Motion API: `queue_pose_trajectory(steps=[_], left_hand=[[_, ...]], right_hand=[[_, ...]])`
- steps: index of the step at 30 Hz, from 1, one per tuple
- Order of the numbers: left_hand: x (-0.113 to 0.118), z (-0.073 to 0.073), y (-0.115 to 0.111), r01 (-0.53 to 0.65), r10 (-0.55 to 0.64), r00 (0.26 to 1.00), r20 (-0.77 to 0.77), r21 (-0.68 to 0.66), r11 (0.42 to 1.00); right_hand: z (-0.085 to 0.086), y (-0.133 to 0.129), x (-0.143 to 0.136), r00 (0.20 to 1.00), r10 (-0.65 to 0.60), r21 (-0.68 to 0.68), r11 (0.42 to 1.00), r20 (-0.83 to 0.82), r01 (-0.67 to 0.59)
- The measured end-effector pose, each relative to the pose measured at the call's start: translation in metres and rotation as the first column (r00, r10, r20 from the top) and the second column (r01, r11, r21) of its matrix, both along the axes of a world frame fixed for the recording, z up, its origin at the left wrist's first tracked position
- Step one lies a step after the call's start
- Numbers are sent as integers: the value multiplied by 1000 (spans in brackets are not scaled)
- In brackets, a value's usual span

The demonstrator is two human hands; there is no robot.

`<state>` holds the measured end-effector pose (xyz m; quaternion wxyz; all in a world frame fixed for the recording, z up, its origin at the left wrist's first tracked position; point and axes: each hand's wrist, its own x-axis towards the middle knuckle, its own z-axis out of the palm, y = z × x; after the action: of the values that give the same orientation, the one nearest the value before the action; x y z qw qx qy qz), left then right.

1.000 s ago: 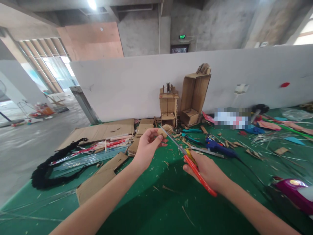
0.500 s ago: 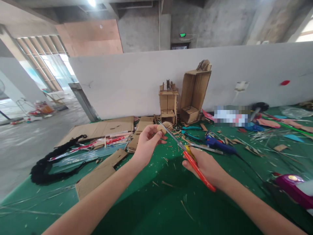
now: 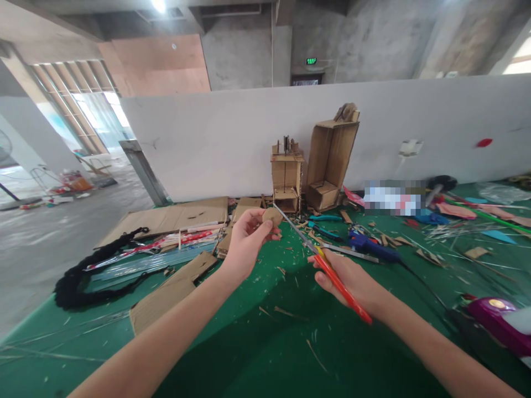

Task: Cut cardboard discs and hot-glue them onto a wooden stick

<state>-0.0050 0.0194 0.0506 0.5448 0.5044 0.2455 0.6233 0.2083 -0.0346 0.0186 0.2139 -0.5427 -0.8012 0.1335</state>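
Pinching the round cardboard piece [image 3: 271, 216] near the frame's centre, the left hand [image 3: 248, 239] has a closed grip; the right hand [image 3: 346, 275] grasps red-handled scissors [image 3: 338, 281], their long axis slanting up-left, tips beside the piece's upper edge.

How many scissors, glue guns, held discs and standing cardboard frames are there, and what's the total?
Scissors, in right hand: 1
Disc, in left hand: 1
Blue glue gun: 1
Standing cardboard frames, short frame and tall frame: 2
Total: 5
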Motion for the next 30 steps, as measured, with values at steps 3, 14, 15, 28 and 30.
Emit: queue_pose_trajectory(steps=[3,14,15,28,30], left_hand=[[1,0,-2,12,-12,1000,2,5,1000],[2,-4,-2,34,-34,999,-29,8,999],[2,-4,-2,33,-32,999,-36,10,999],[3,-4,-3,34,-33,998,-56,25,999],[3,-4,-4,31,-30,998,-60,27,999]], right_hand=[[3,-2,-1,999,33,-74,997,-1,-33],[0,-1,-1,1000,19,-35,999,-5,-19],[0,-1,-1,1000,14,-34,999,-6,-14],[8,-4,-7,1000,-20,-73,997,22,22],[8,-4,-7,1000,-25,-74,997,19,26]])
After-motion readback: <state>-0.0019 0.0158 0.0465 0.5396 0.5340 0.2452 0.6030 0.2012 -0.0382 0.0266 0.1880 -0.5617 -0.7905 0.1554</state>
